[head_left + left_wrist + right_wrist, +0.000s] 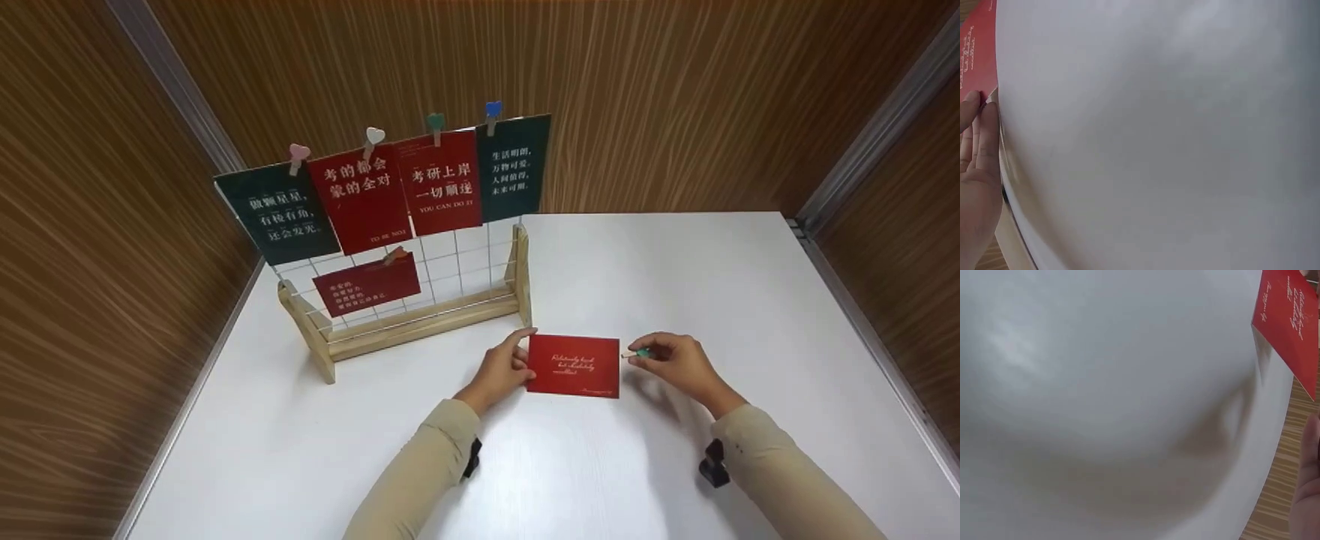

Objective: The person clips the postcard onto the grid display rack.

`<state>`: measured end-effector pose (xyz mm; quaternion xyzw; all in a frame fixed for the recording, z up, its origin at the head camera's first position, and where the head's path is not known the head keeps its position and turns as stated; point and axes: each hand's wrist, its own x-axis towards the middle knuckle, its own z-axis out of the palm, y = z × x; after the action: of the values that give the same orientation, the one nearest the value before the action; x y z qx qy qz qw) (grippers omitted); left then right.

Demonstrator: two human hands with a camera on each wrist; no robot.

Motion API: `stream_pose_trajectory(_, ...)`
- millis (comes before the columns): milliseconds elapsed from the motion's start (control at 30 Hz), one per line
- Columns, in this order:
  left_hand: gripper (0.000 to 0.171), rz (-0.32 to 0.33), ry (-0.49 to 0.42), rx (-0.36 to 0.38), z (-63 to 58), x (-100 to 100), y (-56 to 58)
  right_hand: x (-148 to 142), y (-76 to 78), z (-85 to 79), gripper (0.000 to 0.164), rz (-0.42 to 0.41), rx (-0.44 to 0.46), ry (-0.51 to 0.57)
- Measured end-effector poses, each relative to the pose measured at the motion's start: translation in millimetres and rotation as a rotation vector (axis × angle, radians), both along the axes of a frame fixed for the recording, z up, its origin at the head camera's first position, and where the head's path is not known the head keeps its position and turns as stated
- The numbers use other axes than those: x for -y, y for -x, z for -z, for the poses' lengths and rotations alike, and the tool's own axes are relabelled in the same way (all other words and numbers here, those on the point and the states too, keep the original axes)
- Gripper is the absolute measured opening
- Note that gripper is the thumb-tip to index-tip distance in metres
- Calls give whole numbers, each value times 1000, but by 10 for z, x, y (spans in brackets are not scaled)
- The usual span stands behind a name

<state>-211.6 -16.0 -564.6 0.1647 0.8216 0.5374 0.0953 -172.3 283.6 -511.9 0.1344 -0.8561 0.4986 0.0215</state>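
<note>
A red card [574, 366] with white script lies flat-on to the head view, just right of the rack's foot. My left hand [501, 369] holds it by its left edge, thumb on the printed face. In the left wrist view the thumb and fingers [989, 135] pinch the card's corner [977, 50]. Off the card's right edge, my right hand [679, 364] pinches a small wooden clip with a green top [643, 352] between thumb and fingertips. The right wrist view shows the card [1292, 326] apart from the right hand [1307, 484].
A wire grid rack on a wooden stand [427, 326] stands at the left. Several green and red cards hang along its top by heart-topped clips, such as a blue one [493, 110]. A smaller red card [367, 285] hangs lower. Beneath is a white table [675, 270], with wood-grain walls behind.
</note>
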Motion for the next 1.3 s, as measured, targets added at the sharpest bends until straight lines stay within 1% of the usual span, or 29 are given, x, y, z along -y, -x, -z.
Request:
stream_pose_trajectory(67,73,2,-26,20,-6,48,-7,67,-5,-82,17,0,18,18)
stream_pose_trajectory(100,73,1,-45,29,-53,73,-35,72,19,-62,17,0,21,34)
stream_pose_trajectory(233,71,5,-89,70,-37,181,-46,129,70,-52,17,-5,36,117)
stream_pose_trajectory(300,71,4,-93,84,-20,233,-49,159,94,-37,17,-7,29,151)
stream_pose_trajectory(333,71,4,-88,91,31,259,-25,197,84,-76,18,-6,30,161)
stream_pose_trajectory(400,72,-1,-87,101,41,309,-25,235,105,-68,18,-2,22,172)
stream_pose_trajectory(533,72,-22,-90,116,33,415,-19,311,148,-62,20,6,0,189)
stream_pose_trajectory(667,73,-48,-102,121,4,523,-1,380,199,-61,19,11,21,253)
stream_pose_trajectory(733,72,-58,-111,112,-8,575,13,411,228,-56,19,11,44,298)
stream_pose_trajectory(833,71,-71,-123,71,-23,651,33,453,268,-42,19,12,70,356)
stream_pose_trajectory(933,70,-89,-138,35,-49,720,51,490,330,11,19,6,71,396)
stream_pose_trajectory(1033,70,-112,-161,26,-102,771,68,522,414,86,20,-3,58,429)
stream_pose_trajectory(1133,70,-130,-175,-2,-166,812,90,562,499,133,19,-9,40,436)
stream_pose_trajectory(1300,69,-154,-156,-84,-259,871,119,649,598,93,17,-9,20,391)
